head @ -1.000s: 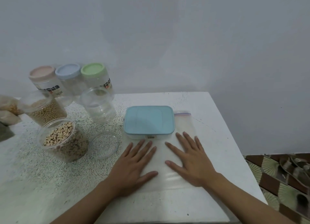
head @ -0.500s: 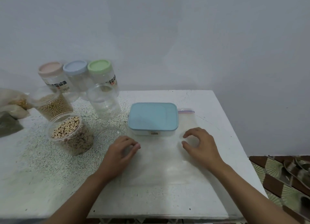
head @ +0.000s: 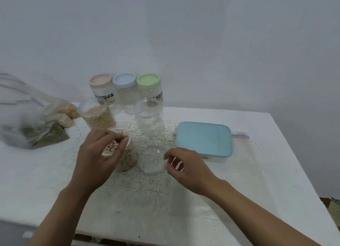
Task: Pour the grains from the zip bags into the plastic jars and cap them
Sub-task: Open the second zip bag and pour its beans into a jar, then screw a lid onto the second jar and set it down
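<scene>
Curling round the rim of the open bean jar point(head: 128, 159), the left hand point(head: 97, 153) grips it from above. The jar stands upright on the white table point(head: 276, 172), nearly full of pale beans, so it should feel weighty and steady. Its thin clear wall may flex, so the stiffer rim looks the better hold. The clear lid point(head: 150, 159) lies flat at the jar's 3 o'clock. The right hand point(head: 185, 166) curls its fingers at the lid's 3 o'clock edge; whether it pinches the lid I cannot tell. Light and slick, the lid is best taken by its edge.
</scene>
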